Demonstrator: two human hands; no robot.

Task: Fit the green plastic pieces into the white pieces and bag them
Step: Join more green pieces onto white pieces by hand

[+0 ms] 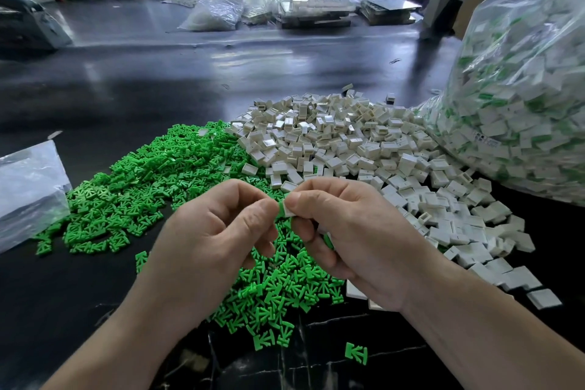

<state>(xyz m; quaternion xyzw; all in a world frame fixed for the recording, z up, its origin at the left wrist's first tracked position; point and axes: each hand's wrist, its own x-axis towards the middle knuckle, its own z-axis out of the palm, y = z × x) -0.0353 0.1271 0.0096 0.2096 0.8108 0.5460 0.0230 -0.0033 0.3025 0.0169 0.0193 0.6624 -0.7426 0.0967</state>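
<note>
A green piece is pinched by the left hand and held against a white piece pinched by the right hand.

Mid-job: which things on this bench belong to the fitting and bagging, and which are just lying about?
In the job: green pieces pile; white pieces pile; green piece pinched by left hand, meeting white piece pinched by right hand; big clear bag of fitted pieces.
Lying about: flat clear bag at left; far bag; stacked trays; rubber band.
</note>
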